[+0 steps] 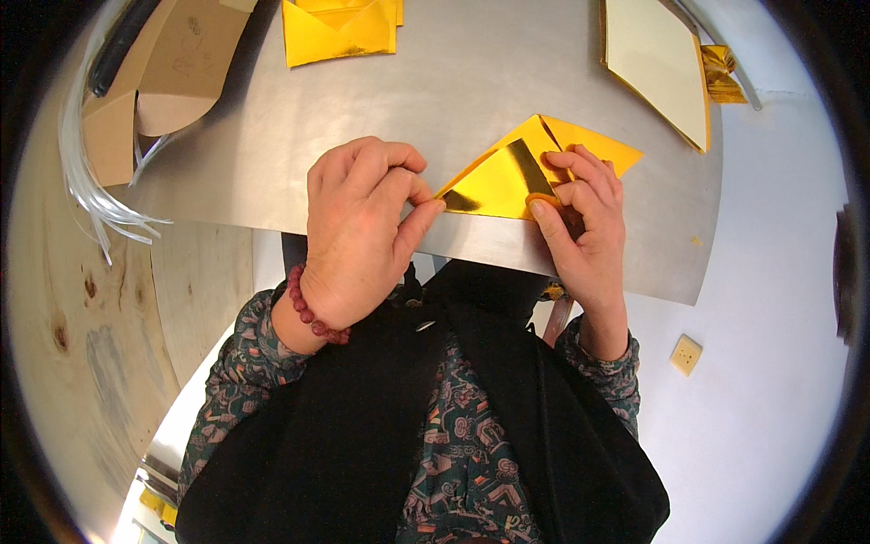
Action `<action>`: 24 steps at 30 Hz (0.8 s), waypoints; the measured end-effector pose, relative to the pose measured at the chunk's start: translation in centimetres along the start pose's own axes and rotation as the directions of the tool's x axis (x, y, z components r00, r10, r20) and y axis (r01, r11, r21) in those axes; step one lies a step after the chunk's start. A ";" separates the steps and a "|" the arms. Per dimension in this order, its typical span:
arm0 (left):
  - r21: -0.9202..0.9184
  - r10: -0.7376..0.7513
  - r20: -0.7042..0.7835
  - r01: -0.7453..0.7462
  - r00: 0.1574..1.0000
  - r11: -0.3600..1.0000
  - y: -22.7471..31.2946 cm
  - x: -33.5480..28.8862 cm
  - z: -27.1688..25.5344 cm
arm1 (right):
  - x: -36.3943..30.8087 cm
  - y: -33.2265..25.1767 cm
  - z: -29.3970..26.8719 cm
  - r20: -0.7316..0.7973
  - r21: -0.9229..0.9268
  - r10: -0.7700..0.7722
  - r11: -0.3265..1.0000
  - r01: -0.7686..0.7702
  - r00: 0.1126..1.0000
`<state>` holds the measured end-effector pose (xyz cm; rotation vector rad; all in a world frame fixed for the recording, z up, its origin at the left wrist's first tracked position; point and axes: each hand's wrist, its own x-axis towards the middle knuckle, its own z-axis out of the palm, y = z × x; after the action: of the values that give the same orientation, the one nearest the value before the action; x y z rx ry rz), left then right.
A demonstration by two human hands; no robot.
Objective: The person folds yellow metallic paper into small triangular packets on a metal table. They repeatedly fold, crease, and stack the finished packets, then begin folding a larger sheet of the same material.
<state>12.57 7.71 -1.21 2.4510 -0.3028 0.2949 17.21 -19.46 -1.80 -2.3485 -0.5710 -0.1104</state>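
A sheet of shiny gold foil paper, partly folded with slanting edges, lies near the front edge of the grey metal table. My left hand, with a dark red bead bracelet at its wrist, pinches the paper's left corner between thumb and forefinger. At the other side my right hand has its thumb on the paper's lower edge and its bent fingers on the upper face. Part of the sheet is hidden under the right fingers.
Folded gold papers lie at the far side of the table. A stack of cream sheets is at the far right, beside another gold piece. On the left stand a cardboard box and white plastic strips.
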 end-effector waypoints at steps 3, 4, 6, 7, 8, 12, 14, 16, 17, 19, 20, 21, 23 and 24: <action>0.023 -0.002 -0.009 0.002 1.000 1.000 0.4 0.0 0.2 | 0.1 0.0 0.0 -0.005 0.010 -0.002 1.000 0.002 1.000; 0.031 -0.001 -0.009 0.002 1.000 1.000 0.5 0.0 0.2 | 0.1 0.0 0.0 -0.008 0.012 -0.003 1.000 0.003 1.000; 0.042 -0.007 -0.005 0.007 1.000 0.999 0.7 0.0 0.3 | 0.1 -0.1 0.1 -0.012 0.014 0.004 1.000 -0.004 1.000; 0.046 -0.013 -0.003 0.013 1.000 0.999 0.8 0.0 0.3 | 0.1 -0.1 0.1 -0.014 0.015 0.007 1.000 -0.006 1.000; 0.044 -0.020 -0.005 0.021 1.000 0.999 0.9 0.0 0.4 | 0.1 -0.1 0.1 -0.017 0.016 0.005 1.000 -0.005 1.000; 0.057 -0.013 -0.020 0.014 1.000 0.998 1.0 0.1 0.6 | 0.1 -0.1 0.2 -0.029 0.019 0.004 1.000 -0.004 1.000; 0.060 -0.019 -0.023 0.021 1.000 0.998 1.0 0.0 0.6 | 0.1 -0.1 0.2 -0.032 0.020 0.004 1.000 -0.004 0.999; 0.065 -0.014 -0.020 0.015 1.000 0.998 1.0 0.0 0.7 | 0.1 -0.1 0.2 -0.028 0.020 0.003 1.000 -0.002 1.000; 0.061 -0.015 -0.022 0.016 1.000 0.998 1.0 0.0 0.7 | 0.1 -0.1 0.2 -0.031 0.026 0.004 1.000 -0.003 0.999; 0.061 -0.019 -0.018 0.020 1.000 0.998 0.9 0.0 0.7 | 0.1 -0.2 0.3 -0.036 0.037 0.007 0.999 -0.006 0.999; 0.057 -0.023 -0.018 0.024 1.000 0.998 0.8 0.0 0.6 | 0.1 -0.2 0.4 -0.039 0.041 0.009 0.999 -0.007 0.999; 0.049 -0.032 -0.022 0.033 0.999 0.998 0.8 -0.1 0.6 | 0.1 -0.2 0.4 -0.041 0.045 0.010 0.999 -0.009 0.999; 0.032 -0.052 -0.032 0.053 0.998 0.998 0.8 -0.1 0.6 | 0.1 -0.1 0.4 -0.037 0.039 0.013 0.999 -0.012 0.999; 0.014 -0.071 -0.047 0.072 0.996 0.997 0.8 -0.2 0.6 | 0.1 -0.2 0.4 -0.032 0.028 0.015 0.999 -0.014 0.999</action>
<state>12.24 6.76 -1.24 2.4599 -0.1925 0.3242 17.20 -19.06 -1.98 -2.3189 -0.5366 -0.1326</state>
